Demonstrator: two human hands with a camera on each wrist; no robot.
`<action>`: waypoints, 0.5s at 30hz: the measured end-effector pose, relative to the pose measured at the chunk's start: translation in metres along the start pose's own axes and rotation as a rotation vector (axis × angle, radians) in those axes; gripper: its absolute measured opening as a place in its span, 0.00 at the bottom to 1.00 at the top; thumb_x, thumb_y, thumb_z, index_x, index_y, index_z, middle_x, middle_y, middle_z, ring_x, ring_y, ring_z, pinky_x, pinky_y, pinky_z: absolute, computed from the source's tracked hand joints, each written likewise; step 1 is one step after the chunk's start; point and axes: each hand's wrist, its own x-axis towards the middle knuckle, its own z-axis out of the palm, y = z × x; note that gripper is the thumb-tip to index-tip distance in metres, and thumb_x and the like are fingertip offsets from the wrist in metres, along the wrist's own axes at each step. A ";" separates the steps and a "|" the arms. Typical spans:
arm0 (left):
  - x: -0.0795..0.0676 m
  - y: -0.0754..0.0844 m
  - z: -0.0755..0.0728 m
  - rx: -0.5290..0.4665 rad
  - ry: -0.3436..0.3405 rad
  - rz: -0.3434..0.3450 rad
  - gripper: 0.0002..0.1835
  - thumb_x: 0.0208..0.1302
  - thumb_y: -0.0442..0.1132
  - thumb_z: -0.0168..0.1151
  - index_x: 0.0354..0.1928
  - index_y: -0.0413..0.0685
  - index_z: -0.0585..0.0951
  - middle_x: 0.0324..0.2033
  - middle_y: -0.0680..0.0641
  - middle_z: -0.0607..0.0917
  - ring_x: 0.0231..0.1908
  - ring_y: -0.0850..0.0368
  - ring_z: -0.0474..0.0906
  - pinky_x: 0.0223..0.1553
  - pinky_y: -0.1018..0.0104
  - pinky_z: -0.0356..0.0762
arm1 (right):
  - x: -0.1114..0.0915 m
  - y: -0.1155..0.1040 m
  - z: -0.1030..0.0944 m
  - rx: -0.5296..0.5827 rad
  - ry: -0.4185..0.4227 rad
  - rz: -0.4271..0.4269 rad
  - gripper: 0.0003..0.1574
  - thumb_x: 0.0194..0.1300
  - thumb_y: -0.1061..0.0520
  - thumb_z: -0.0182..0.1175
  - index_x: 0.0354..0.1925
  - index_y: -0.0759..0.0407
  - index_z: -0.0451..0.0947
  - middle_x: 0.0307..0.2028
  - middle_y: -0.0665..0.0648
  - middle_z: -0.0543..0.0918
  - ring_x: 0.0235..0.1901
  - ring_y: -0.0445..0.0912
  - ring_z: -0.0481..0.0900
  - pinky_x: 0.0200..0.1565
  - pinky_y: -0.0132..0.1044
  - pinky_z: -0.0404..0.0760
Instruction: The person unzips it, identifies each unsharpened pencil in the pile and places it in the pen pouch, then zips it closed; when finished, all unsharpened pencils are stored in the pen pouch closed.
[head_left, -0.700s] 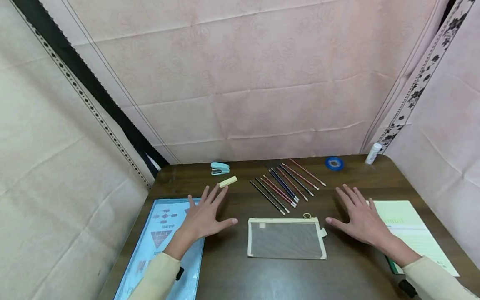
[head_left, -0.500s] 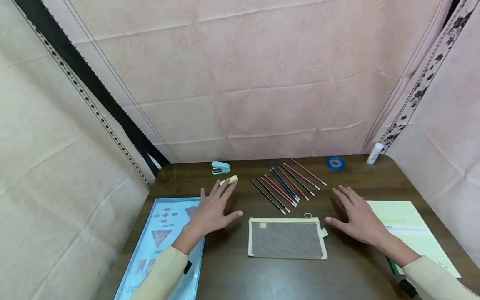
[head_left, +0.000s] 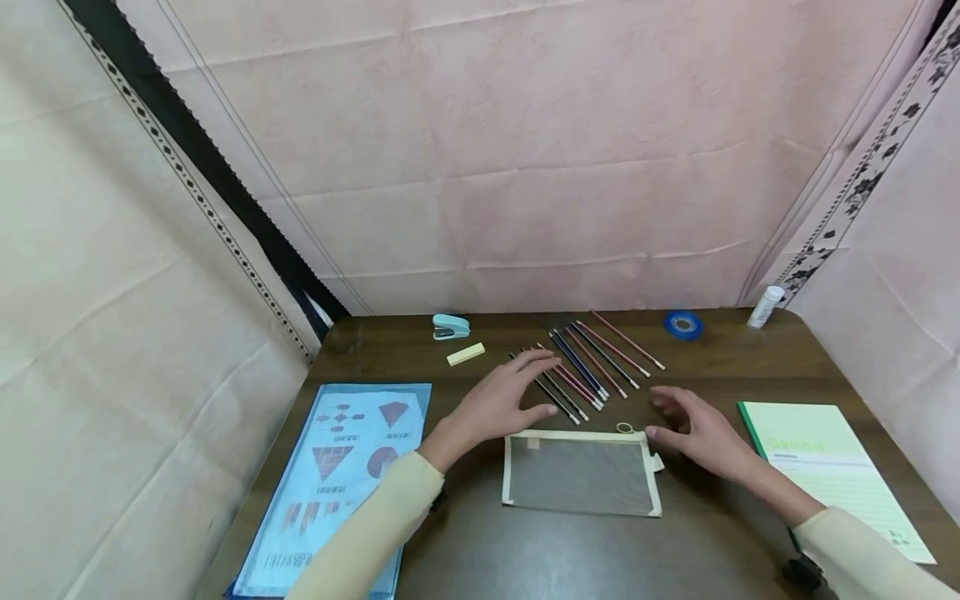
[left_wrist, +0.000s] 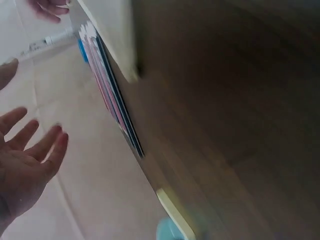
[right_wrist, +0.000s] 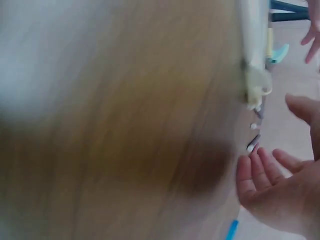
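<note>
A row of pencils, red, dark blue and black with white ends, lies on the brown table. My left hand overlaps the leftmost pencils in the head view. In the left wrist view the fingers of that hand are spread and loosely bent, holding nothing. My right hand is near the right end of a flat mesh zip pouch with pale edging. Its fingers bend loosely around nothing in the right wrist view. A small ring lies at the pouch's upper edge.
A blue folder with printed shapes lies at left, partly under my left sleeve. A notebook lies at right. Along the back are a light-blue stapler, a pale yellow block, blue tape and a white-capped bottle.
My left hand has moved right, from beside the yellow block to over the left pencils. My right hand has shifted slightly, its fingers bending more. The view has turned slightly left.
</note>
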 end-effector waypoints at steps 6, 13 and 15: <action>0.036 0.024 0.010 -0.085 -0.110 0.076 0.26 0.65 0.54 0.60 0.65 0.69 0.70 0.61 0.61 0.74 0.58 0.64 0.75 0.58 0.67 0.76 | 0.005 -0.001 -0.004 0.157 -0.150 0.094 0.36 0.61 0.40 0.63 0.60 0.57 0.70 0.48 0.59 0.81 0.44 0.48 0.77 0.40 0.30 0.78; 0.067 0.039 0.036 -0.201 -0.235 0.113 0.16 0.64 0.49 0.63 0.53 0.59 0.81 0.48 0.59 0.85 0.41 0.74 0.79 0.43 0.79 0.78 | 0.015 0.001 -0.004 0.189 -0.261 0.134 0.28 0.61 0.42 0.64 0.53 0.57 0.75 0.41 0.56 0.81 0.38 0.48 0.75 0.38 0.32 0.77; 0.071 0.043 0.043 -0.234 -0.272 0.098 0.15 0.63 0.48 0.63 0.51 0.57 0.82 0.45 0.59 0.86 0.39 0.76 0.78 0.40 0.82 0.77 | 0.017 0.001 -0.003 0.192 -0.275 0.135 0.27 0.61 0.43 0.64 0.52 0.57 0.76 0.40 0.56 0.81 0.38 0.48 0.75 0.38 0.33 0.77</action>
